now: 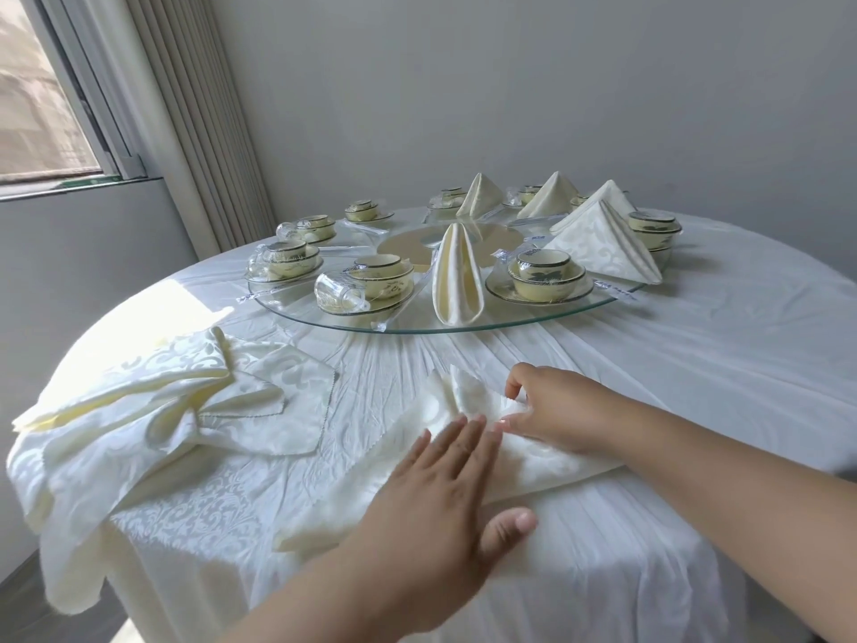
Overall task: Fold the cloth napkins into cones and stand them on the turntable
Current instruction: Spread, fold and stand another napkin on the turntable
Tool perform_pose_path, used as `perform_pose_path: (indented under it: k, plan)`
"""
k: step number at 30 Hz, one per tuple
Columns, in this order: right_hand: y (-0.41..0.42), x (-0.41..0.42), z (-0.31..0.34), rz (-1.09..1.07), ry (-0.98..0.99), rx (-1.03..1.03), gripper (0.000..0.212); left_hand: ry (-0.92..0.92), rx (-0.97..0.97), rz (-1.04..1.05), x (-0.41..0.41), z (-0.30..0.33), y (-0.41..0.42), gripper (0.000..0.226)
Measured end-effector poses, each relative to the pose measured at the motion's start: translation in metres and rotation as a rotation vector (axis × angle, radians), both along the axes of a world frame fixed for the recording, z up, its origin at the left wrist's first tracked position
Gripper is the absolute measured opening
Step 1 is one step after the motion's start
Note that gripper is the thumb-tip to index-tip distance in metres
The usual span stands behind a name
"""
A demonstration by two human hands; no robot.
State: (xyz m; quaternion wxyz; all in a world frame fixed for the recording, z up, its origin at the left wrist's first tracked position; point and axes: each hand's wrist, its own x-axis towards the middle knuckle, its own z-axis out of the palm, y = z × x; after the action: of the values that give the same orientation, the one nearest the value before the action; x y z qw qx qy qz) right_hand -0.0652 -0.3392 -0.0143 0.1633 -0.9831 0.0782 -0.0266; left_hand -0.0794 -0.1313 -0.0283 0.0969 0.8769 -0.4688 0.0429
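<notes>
Left hand [440, 475] is closest to camera, fingers straight and near together, thumb splayed, palm pressing flat on the near part of the napkin [533, 461] being folded at the table's front edge. Right hand [547, 406] is just beyond and to the right, thumb and fingers curled, pinching a raised fold of that same napkin. Napkin's long axis looks to run near-left to far-right, with the lifted corner standing between the two hands, so the right hand is nearer the fold and likely drives the roll while the left anchors. Spare napkins [153, 410] are heaped far left. Turntable [603, 299] lies straight ahead, well apart, already carrying finished cones [457, 276].
</notes>
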Motion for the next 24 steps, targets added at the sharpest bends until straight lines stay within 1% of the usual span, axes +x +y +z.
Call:
perform_pose_path:
  k: [2,4,6,8,10,12,14,15,17,19,22,24]
  plan:
    - [0.0,0.001,0.0,0.009,-0.005,-0.012,0.036,0.061,0.123,-0.001,-0.004,-0.003,-0.004,0.09]
    - [0.0,0.002,0.004,0.013,0.002,-0.028,0.039,0.049,0.139,-0.004,-0.001,-0.006,-0.005,0.091]
    - [0.0,0.006,0.014,0.015,0.004,-0.057,0.047,0.026,0.146,-0.018,0.001,-0.007,-0.004,0.091]
    - [0.002,0.019,0.025,0.033,-0.049,-0.092,0.053,0.024,0.149,-0.02,0.002,-0.009,-0.005,0.093]
    - [0.01,0.037,0.031,0.122,-0.127,-0.117,0.051,0.038,0.162,-0.018,0.001,-0.008,-0.007,0.096]
    - [0.023,0.055,0.031,0.276,-0.149,-0.16,0.049,0.037,0.15,-0.01,0.002,-0.009,-0.009,0.099]
    - [0.034,0.073,0.027,0.441,-0.122,-0.225,0.045,-0.02,0.135,-0.012,0.006,-0.013,-0.008,0.095]
    - [0.039,0.081,0.024,0.51,-0.092,-0.251,0.042,0.018,0.172,0.0,0.009,-0.015,-0.008,0.091]
    - [0.046,0.094,0.016,0.602,-0.03,-0.283,0.036,-0.008,0.18,0.024,0.013,-0.024,-0.01,0.086]
    - [0.049,0.102,0.01,0.63,0.009,-0.257,0.038,-0.038,0.201,0.038,0.014,-0.026,-0.01,0.087]
    - [0.05,0.107,0.011,0.609,0.087,-0.209,0.046,-0.085,0.183,0.014,0.016,-0.022,-0.007,0.089]
    - [0.048,0.106,0.014,0.569,0.124,-0.227,0.049,-0.045,0.22,-0.023,0.015,-0.011,-0.005,0.099]
